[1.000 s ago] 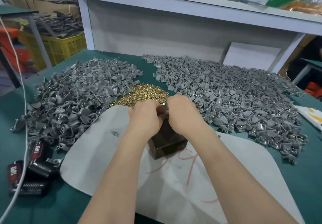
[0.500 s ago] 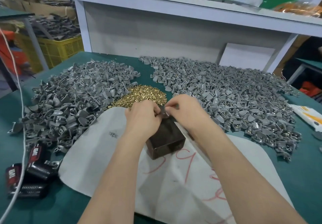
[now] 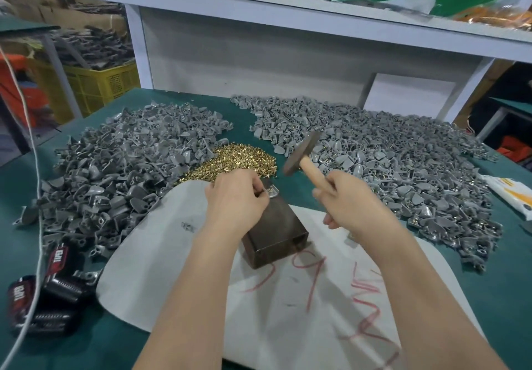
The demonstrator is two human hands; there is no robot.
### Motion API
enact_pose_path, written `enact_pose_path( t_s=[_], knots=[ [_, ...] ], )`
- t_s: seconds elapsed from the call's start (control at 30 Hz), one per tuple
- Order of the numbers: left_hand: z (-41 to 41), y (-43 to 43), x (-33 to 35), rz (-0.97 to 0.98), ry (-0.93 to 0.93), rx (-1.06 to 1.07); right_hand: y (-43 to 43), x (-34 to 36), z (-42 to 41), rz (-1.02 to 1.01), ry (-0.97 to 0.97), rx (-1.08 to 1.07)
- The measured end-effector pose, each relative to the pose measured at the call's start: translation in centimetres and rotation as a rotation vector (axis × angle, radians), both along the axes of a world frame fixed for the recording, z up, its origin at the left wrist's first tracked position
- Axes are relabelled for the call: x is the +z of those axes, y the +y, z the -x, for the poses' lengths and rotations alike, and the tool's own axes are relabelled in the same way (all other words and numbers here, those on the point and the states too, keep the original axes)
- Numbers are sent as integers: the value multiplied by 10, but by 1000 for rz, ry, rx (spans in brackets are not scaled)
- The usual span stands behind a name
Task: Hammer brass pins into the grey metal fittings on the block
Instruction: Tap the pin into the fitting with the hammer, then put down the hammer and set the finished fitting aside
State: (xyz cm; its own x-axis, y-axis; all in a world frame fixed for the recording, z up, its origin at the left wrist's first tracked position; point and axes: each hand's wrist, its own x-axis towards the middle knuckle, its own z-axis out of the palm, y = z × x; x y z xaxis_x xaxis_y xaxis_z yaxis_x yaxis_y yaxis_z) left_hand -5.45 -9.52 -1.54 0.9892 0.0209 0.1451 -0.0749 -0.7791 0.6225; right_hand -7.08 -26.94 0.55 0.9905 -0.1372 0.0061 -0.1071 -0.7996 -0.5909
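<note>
Brown block (image 3: 276,234) carries a grey fitting (image 3: 273,192) on its far top edge, pinched by the curled left hand (image 3: 236,201). Right of the block, the right hand (image 3: 355,200) grips a hammer (image 3: 302,153) held aloft; brass pins (image 3: 233,159) lie heaped just beyond the block.

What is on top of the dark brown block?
One grey metal fitting lies at the far end of the dark brown rectangular block, held by the left hand. That hand hides part of the top.

White shelf (image 3: 288,4), yellow crate (image 3: 100,84), green table (image 3: 72,338)
</note>
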Motion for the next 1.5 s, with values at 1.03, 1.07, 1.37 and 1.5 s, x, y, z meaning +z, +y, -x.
enact_pose_path(
  t_s=[1.03, 1.07, 1.37, 1.5],
  knots=[
    [1, 0, 2, 8, -47, 7, 12, 15, 35, 188, -537, 84],
    [1, 0, 2, 21, -41, 9, 14, 16, 36, 183, -557, 96],
    [1, 0, 2, -12, -10, 21, 13, 4, 16, 48, -374, 63],
    [1, 1, 1, 54, 19, 19, 14, -19, -2, -148, -75, -16]
  ],
)
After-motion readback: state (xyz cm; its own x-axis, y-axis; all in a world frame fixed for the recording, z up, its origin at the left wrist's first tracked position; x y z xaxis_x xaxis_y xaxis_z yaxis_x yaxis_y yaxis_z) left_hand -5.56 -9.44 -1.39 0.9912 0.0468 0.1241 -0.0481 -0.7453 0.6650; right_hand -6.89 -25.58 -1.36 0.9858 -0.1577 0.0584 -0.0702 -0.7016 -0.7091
